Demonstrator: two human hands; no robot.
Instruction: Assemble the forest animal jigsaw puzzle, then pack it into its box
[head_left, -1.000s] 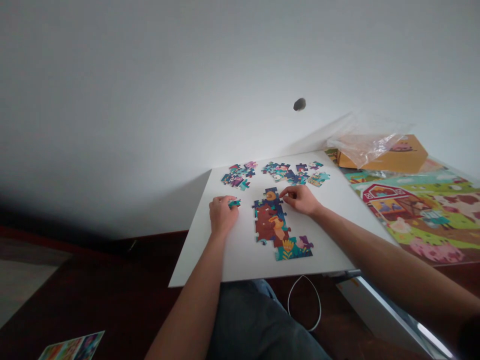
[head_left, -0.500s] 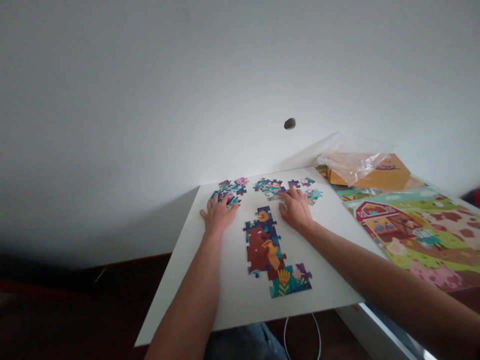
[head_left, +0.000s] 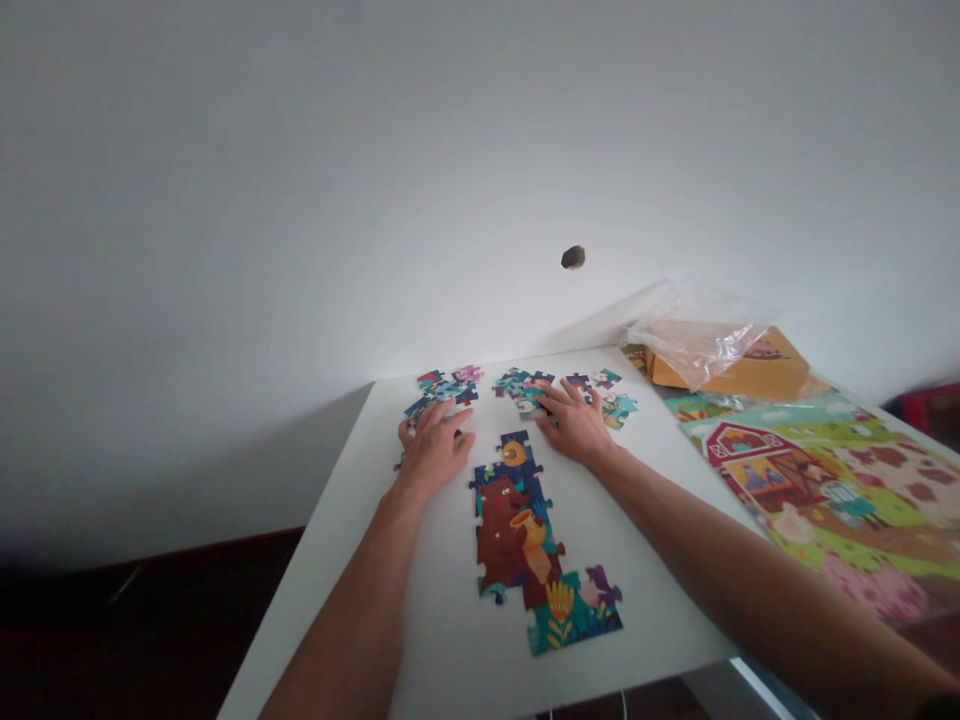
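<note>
My left hand rests palm down at the near side of a loose pile of jigsaw pieces, fingers spread and partly covering some. A bit of a piece peeks out by its left edge. To the right, my right hand lies with fingers apart, its fingertips on a second group of loose pieces. More pieces lie just right of that hand. Between my forearms is a joined puzzle section showing a brown bear with a yellow jar, with a flower at its near end.
All the pieces lie on a white table against a white wall. On the right are a farm picture, a yellow box and a clear plastic bag. The wall has a dark hole.
The view has shifted a little. My left hand has drawn nearer, and a piece now shows at its left edge. My right hand has moved slightly left over the middle pieces.
</note>
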